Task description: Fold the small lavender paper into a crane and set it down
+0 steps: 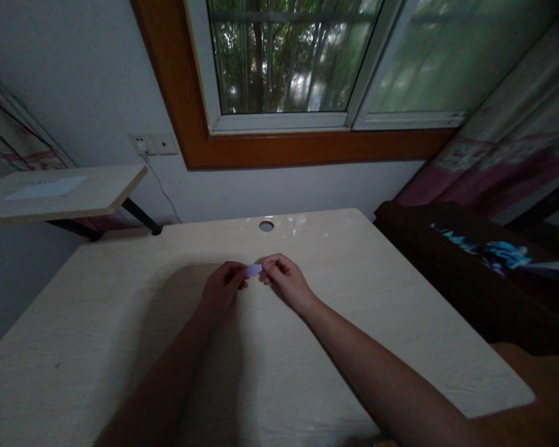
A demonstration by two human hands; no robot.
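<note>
A small pale-purple piece of paper [254,270] is stretched between my two hands, low over the pale wood-grain desk [298,360]. My left hand [222,288] pinches its left end between thumb and fingers. At its right end, my right hand [286,279] is closed in a pinch, with the thumb and index finger on the edge. Only the middle of the paper shows; the fingers cover both ends. Whether it is folded, I cannot make out.
Behind my hands, the desk has a round cable hole [266,226]. A raised shelf [74,202] with a sheet on it stands at the left. Beyond the desk are a wall socket [153,144] with a cord and a window [298,56]. Dark furniture [447,273] borders the right side.
</note>
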